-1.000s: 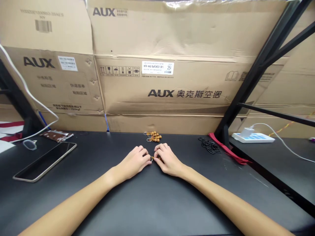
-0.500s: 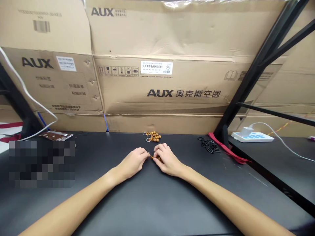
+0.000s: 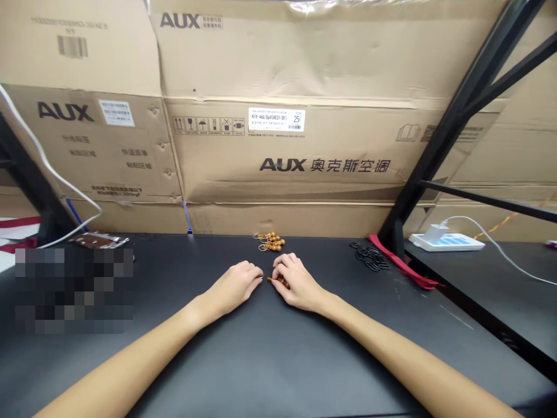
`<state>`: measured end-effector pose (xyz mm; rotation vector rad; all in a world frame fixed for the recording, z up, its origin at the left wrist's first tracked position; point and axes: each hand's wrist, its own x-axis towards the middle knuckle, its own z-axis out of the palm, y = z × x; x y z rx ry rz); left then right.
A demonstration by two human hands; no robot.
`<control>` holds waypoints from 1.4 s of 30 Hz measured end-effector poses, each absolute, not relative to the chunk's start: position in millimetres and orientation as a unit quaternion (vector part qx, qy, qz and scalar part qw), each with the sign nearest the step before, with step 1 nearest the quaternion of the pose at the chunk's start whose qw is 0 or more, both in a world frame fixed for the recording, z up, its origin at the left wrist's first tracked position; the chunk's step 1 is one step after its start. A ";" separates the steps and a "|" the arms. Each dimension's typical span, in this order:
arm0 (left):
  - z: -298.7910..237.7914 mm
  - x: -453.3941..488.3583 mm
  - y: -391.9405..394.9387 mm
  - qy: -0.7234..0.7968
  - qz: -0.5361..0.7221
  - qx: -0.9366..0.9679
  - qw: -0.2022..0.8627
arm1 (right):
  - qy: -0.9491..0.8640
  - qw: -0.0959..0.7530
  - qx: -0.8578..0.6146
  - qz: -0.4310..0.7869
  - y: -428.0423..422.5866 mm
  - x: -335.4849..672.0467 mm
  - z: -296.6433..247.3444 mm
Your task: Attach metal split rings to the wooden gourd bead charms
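Observation:
My right hand [image 3: 299,283] is closed around a brown beaded pendant [image 3: 282,281], whose narrow tip sticks out between thumb and fingers toward the left. Across a small gap, my left hand [image 3: 237,285] pinches with thumb and fingertips; a tiny shiny bit shows there, too small to name. Both hands rest low over the black table [image 3: 261,360]. Just beyond them lies a small pile of golden-brown beaded keychains [image 3: 273,241] with metal rings.
Black rings [image 3: 371,257] lie in a heap at the right, beside a red strap [image 3: 407,270]. A white power strip [image 3: 452,242] sits farther right, past a black metal frame [image 3: 398,232]. At the left is a brown packet [image 3: 99,240]. Cardboard [image 3: 278,75] stands behind.
The hands have drawn slightly apart, opening a gap between the left fingertips and the pendant. The small metal ring that showed between them is no longer clearly visible.

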<state>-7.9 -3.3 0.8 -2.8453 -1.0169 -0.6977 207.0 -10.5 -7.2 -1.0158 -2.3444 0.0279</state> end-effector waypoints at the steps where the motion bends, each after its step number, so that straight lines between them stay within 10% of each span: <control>1: 1.4 -8.1 -3.0 -0.326 -0.228 -0.917 0.018 | -0.878 0.289 -0.381 0.009 -10.6 207.0 -7.0; 42: 11.5 -0.4 -5.9 -0.394 -0.311 -0.804 -0.319 | -0.857 0.328 -0.381 0.109 -5.6 205.1 -11.5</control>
